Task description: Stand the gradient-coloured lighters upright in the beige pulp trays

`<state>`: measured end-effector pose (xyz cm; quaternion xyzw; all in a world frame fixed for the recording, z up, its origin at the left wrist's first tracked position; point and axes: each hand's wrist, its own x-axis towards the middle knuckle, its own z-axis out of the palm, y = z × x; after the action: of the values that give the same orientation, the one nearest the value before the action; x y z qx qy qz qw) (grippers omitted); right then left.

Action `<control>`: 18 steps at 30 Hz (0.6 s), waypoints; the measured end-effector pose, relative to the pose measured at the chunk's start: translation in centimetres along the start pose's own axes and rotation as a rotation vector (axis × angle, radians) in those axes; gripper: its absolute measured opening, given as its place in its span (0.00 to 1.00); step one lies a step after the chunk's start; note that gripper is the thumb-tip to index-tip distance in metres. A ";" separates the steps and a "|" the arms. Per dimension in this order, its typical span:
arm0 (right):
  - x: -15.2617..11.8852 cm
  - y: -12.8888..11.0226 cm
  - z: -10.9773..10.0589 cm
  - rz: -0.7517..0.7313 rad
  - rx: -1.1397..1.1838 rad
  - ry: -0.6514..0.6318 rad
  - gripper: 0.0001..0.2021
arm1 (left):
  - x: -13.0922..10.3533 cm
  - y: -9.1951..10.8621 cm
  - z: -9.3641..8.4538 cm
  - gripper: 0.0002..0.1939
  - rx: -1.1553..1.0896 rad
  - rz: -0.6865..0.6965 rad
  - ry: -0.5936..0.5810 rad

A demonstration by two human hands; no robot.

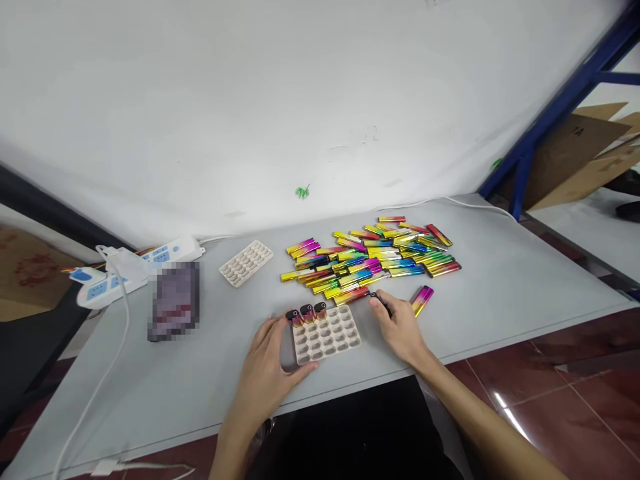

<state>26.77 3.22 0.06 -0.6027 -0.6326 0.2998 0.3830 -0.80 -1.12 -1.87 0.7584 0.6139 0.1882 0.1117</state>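
A pale tray with rows of oval slots lies near the table's front edge. Three flat metallic tubes with black ends stand upright in its far-left slots. My left hand grips the tray's left side, thumb along the near edge and fingertips by the standing tubes. To the tray's right, my right hand is closed around a dark, black-ended tube; most of it is hidden by my fingers. Behind lies a pile of shiny gradient-coloured tubes. A single purple-and-yellow tube rests beside my right hand.
Another pale slotted tray lies back left. Further left are white power strips with cables and a blurred-out dark item. A white wall borders the grey table; a blue metal frame and cardboard boxes stand right.
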 end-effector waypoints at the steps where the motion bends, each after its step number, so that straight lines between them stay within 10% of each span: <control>1: 0.0 0.0 0.0 -0.006 0.001 -0.003 0.22 | 0.0 0.0 0.0 0.42 0.003 0.001 0.001; 18: 0.0 -1.3 0.2 -0.206 0.084 -0.022 0.12 | 0.1 0.1 -0.1 0.41 0.022 -0.008 -0.017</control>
<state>25.85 3.15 1.07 -0.5145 -0.6822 0.2919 0.4296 -0.73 -1.09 -1.73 0.7586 0.6182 0.1744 0.1093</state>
